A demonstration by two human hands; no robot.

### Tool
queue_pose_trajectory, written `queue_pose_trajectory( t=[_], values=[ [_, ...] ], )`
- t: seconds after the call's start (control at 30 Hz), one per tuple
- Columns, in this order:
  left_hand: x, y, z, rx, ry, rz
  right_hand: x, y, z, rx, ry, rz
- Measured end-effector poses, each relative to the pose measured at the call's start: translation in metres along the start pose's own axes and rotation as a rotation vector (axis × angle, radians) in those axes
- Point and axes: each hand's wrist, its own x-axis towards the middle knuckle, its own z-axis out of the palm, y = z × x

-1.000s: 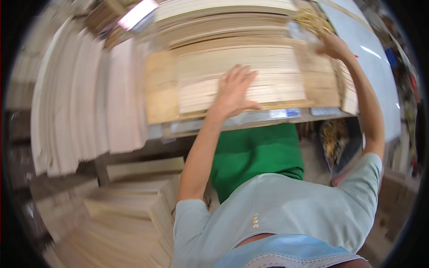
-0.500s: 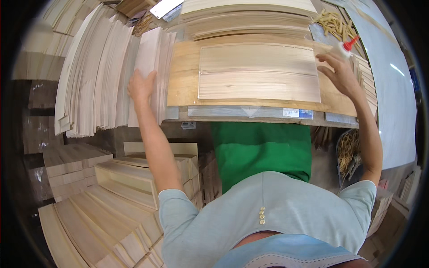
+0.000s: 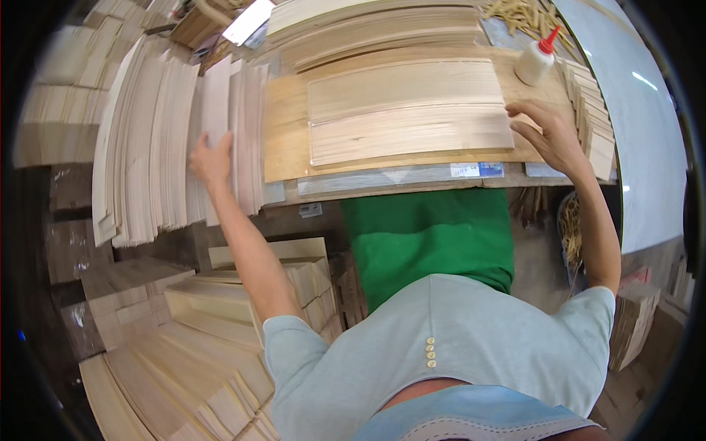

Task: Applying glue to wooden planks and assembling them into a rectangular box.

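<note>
If looking for the panel (image 3: 408,136), find it flat on the board (image 3: 285,140), just beyond the green cloth (image 3: 430,242). Runs its long axis from left to right, almost in line with the near edge of the bench (image 3: 323,194), rising slightly toward the right in this view. Faces the right hand (image 3: 548,136) with its right end and the planks (image 3: 173,147) with its left. Looks pale, smooth and rectangular, with fine grain along the length. Shows a dark line lengthwise near the middle, dividing a yellower far band from a slightly pinker near one.

See the right hand curled just beside that right end, with a narrow gap between thumb and forefinger; cannot tell whether touching the panel. See the left hand (image 3: 213,159) over the planks, with thumb and forefinger fairly wide apart; cannot tell whether gripping any. Beyond the right hand, note the bottle (image 3: 533,66), white with a red tip, standing on the board, with the strips (image 3: 590,114) stacked to its right. Farther back, note the slats (image 3: 382,31), piled lengthwise left to right.
</note>
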Motion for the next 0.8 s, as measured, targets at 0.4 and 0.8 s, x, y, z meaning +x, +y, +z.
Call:
queue_pose_trajectory(
  t=[0.4, 0.8],
  values=[
    [-0.125, 0.127, -0.073, -0.546, -0.54, 0.56, 0.033, -0.046, -0.001, -0.247, 0.455, -0.506],
    [-0.062, 0.155, -0.041, -0.312, -0.89, 0.577, 0.034, 0.029, 0.009, -0.023, 0.1, 0.019]
  ],
)
